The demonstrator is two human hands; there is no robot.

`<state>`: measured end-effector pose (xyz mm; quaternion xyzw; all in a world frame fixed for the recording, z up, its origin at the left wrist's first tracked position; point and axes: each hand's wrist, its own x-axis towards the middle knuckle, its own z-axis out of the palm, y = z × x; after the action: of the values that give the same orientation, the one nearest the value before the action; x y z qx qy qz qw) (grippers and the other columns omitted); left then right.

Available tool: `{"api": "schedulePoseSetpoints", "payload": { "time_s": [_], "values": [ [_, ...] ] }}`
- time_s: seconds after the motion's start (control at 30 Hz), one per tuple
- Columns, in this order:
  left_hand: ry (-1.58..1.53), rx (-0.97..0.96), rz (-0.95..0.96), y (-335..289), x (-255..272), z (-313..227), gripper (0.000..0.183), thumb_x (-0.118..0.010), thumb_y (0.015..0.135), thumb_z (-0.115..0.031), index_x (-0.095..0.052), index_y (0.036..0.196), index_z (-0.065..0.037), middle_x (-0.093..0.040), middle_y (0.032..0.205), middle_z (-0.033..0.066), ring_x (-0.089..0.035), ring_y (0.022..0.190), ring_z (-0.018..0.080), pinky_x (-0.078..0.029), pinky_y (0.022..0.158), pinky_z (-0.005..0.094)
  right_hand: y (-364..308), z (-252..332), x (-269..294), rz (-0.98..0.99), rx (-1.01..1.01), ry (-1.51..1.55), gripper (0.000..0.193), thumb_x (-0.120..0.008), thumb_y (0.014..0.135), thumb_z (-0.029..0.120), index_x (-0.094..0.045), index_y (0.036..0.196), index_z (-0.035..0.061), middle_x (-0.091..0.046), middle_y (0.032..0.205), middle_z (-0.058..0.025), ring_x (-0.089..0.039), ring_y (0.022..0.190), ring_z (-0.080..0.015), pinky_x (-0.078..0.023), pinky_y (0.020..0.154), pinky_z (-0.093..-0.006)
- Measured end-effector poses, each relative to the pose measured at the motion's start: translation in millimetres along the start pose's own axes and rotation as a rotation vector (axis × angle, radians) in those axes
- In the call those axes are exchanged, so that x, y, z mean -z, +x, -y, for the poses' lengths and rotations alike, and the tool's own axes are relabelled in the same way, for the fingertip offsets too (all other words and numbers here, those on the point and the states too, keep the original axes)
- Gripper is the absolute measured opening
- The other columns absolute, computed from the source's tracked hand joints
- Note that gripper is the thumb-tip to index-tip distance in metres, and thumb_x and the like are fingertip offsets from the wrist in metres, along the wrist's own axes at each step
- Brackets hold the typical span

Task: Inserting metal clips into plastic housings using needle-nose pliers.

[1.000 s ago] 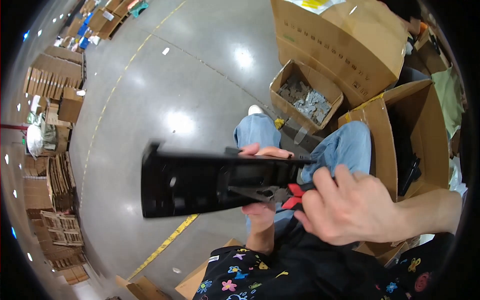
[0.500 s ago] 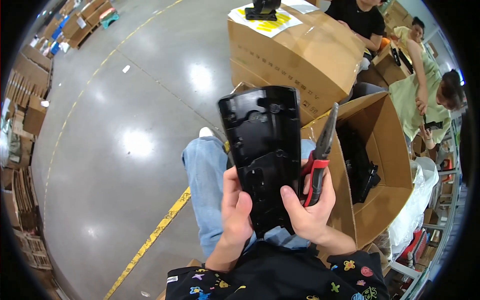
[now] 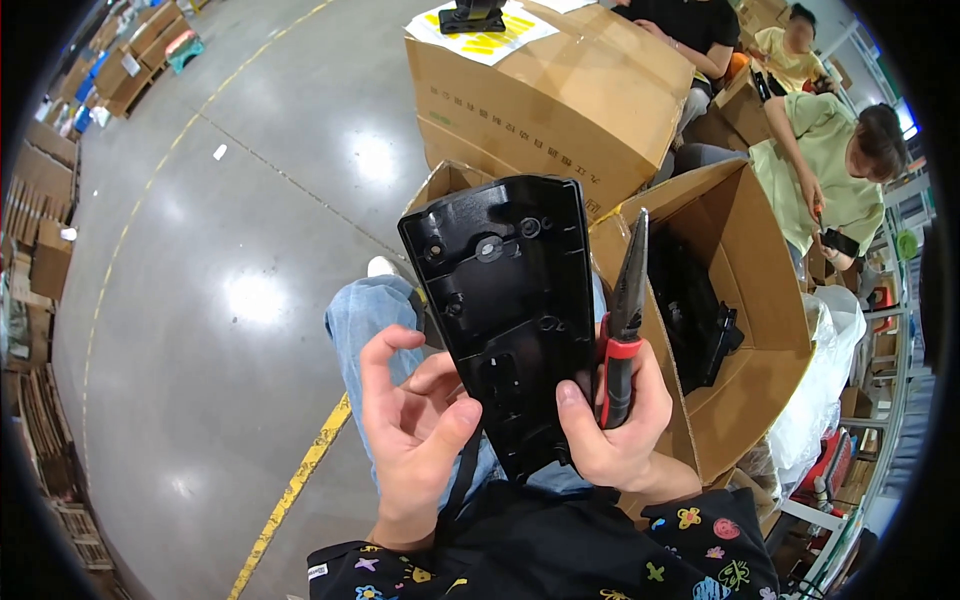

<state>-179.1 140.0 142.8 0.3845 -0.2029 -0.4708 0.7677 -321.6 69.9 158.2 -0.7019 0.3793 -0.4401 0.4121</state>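
A black moulded plastic cover (image 3: 515, 300) is held up in front of me, its ribbed inner side with round bosses facing me. My right hand (image 3: 625, 430) grips its lower right edge, thumb on the inner face. Tucked in that same hand is a pair of long-nose pliers (image 3: 628, 300) with red-and-black handles, jaws pointing up beside the cover. At the cover's lower left, my left hand (image 3: 410, 430) has its fingers apart and curved; its fingertips are close to the edge, partly hidden behind it, and whether they touch cannot be told.
To the right, an open cardboard box (image 3: 750, 400) holds black plastic parts. A large closed carton (image 3: 550, 100) stands ahead, carrying a black part (image 3: 472, 18) on a marked sheet. Several people sit beyond at the right. Yellow floor tape (image 3: 300, 480) runs at the left.
My left hand has loosened from the cover's left edge and spread its fingers to the left. The cover has tilted slightly in my right hand, which still holds the pliers.
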Motion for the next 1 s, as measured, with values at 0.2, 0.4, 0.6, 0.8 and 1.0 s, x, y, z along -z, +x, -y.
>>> {"api": "schedulePoseSetpoints", "payload": {
  "time_s": [0.2,0.4,0.6,0.8,1.0],
  "values": [
    [-0.001,0.043,0.028,0.7,5.6,-3.3,0.056,-0.065,0.077,0.007,-0.029,0.117,-0.007,-0.059,0.105,0.0150,-0.058,0.086,0.0142,-0.045,0.076,0.0237,2.7,5.8,3.0,0.045,0.029,-0.076,0.027,-0.065,0.071,-0.003,-0.052,0.094,-0.0074,-0.057,0.086,-0.0124,-0.052,0.060,-0.0121,-0.041,0.053,-0.0226],
    [-0.077,0.036,0.002,1.8,4.5,-1.7,0.055,-0.066,0.074,0.010,-0.029,0.109,-0.009,-0.059,0.106,0.0168,-0.057,0.088,0.0144,-0.045,0.077,0.0234,2.9,1.3,1.5,0.061,0.080,-0.047,0.023,-0.065,0.070,-0.005,-0.051,0.089,-0.0071,-0.057,0.087,-0.0151,-0.054,0.061,-0.0156,-0.043,0.055,-0.0244],
    [-0.070,0.016,-0.014,-0.8,8.0,-2.3,0.061,-0.066,0.073,0.011,-0.027,0.117,-0.006,-0.058,0.104,0.0175,-0.058,0.093,0.0180,-0.046,0.084,0.0273,1.3,2.3,-0.9,0.047,0.059,-0.016,0.022,-0.065,0.070,-0.005,-0.050,0.086,-0.0061,-0.058,0.088,-0.0169,-0.055,0.063,-0.0166,-0.044,0.056,-0.0254],
    [0.032,-0.024,-0.023,-0.6,9.1,-5.7,0.072,-0.066,0.072,0.008,-0.022,0.129,-0.002,-0.058,0.104,0.0179,-0.059,0.092,0.0190,-0.045,0.085,0.0288,-1.5,2.1,-1.0,0.085,0.045,-0.002,0.022,-0.064,0.070,-0.006,-0.050,0.087,-0.0066,-0.058,0.088,-0.0172,-0.056,0.063,-0.0164,-0.044,0.055,-0.0251],
    [0.042,0.021,-0.008,-1.2,7.0,-9.0,0.071,-0.067,0.074,0.005,-0.022,0.129,-0.002,-0.060,0.104,0.0185,-0.059,0.090,0.0177,-0.045,0.084,0.0282,-3.3,4.1,-3.3,0.080,0.035,0.002,0.025,-0.064,0.070,-0.005,-0.050,0.091,-0.0077,-0.058,0.089,-0.0161,-0.054,0.062,-0.0149,-0.043,0.055,-0.0243]
  ]
}}
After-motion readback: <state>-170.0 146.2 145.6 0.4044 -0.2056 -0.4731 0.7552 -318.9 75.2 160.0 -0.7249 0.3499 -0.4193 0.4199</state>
